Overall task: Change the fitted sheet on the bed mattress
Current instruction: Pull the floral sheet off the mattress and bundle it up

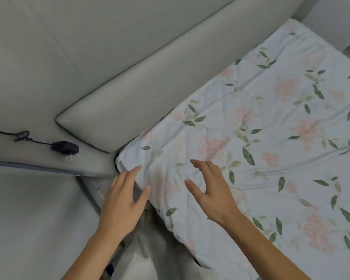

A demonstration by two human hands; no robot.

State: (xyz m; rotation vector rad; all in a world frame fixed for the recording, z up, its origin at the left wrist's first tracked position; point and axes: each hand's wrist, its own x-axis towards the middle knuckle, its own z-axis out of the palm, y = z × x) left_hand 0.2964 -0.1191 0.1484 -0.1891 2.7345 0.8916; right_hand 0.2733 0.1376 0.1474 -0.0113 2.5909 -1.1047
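We note the padded grey headboard [129, 77] filling the upper left of the view. The mattress, covered by the floral fitted sheet [271, 138], runs its long axis from lower left to upper right, its near corner pointing at the junction of headboard and side ledge [38, 156]. The sheet lies wrinkled, pulled over that corner. Our right hand [212, 190] hovers above the sheet, fingers spread, gripping nothing. Our left hand [123, 201] sits at the mattress edge beside the corner, fingers extended, holding nothing. A black plug adapter [65, 148] with cord rests on the ledge.
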